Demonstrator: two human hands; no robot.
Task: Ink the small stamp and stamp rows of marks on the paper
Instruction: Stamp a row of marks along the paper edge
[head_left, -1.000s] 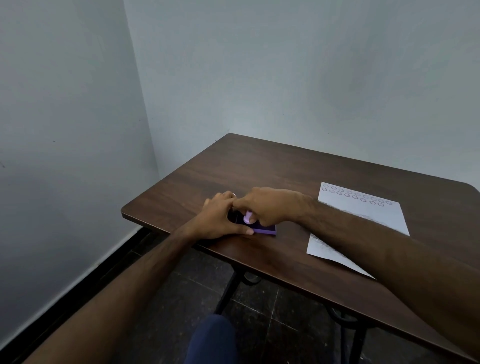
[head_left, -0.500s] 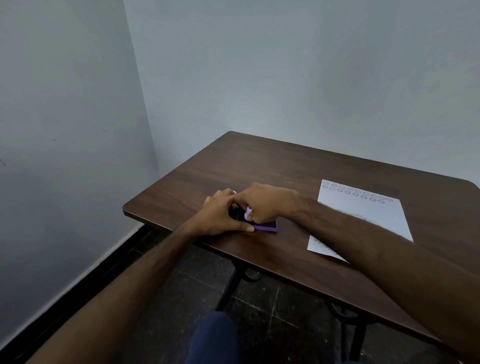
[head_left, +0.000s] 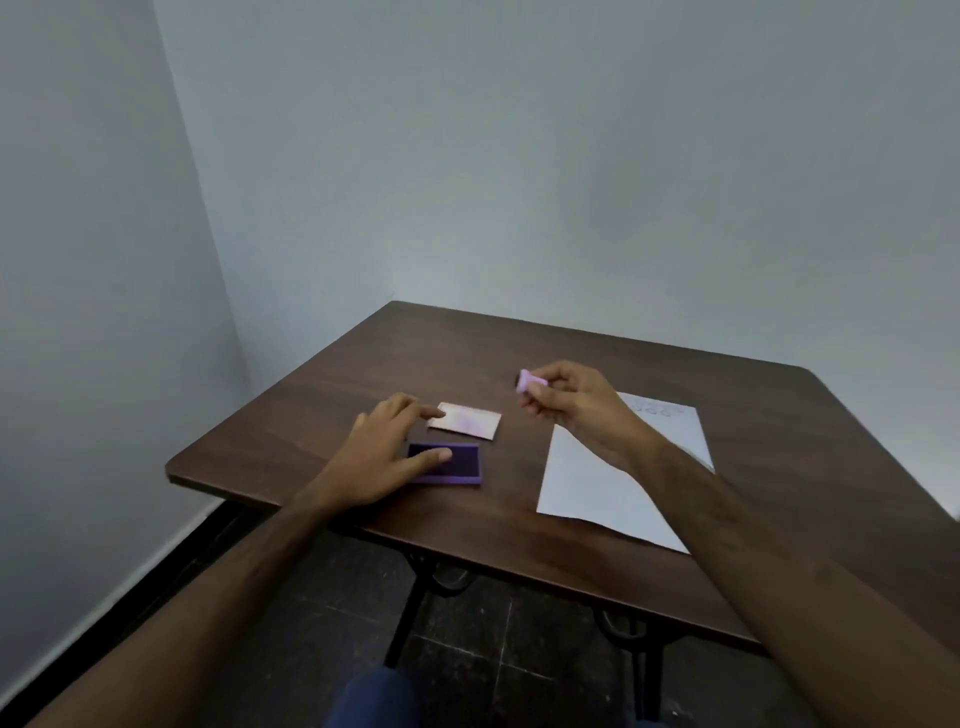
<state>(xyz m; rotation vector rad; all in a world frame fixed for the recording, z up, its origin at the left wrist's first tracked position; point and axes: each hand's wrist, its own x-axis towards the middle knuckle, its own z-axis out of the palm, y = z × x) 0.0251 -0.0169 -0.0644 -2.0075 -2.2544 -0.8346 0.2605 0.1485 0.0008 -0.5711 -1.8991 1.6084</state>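
A small pink stamp (head_left: 529, 383) is pinched sideways in my right hand (head_left: 569, 404), lifted above the table between the ink pad and the paper. The purple ink pad (head_left: 457, 464) lies open near the table's front left. My left hand (head_left: 382, 449) rests on its left end, thumb on the dark pad and forefinger touching the pad's pale lid (head_left: 467, 421) just behind it. The white paper (head_left: 608, 483) lies to the right, with a few round marks showing at its far edge; my right wrist covers part of it.
The dark wooden table (head_left: 545, 343) stands in a corner, with grey walls on the left and behind. Its front edge runs from the left corner down to the right. Black metal legs and a dark tiled floor show below, and my blue-clad knee at the bottom.
My right hand has lifted the stamp off the ink pad and moved it right and away from me. My left hand stays on the pad, whose lid now shows.
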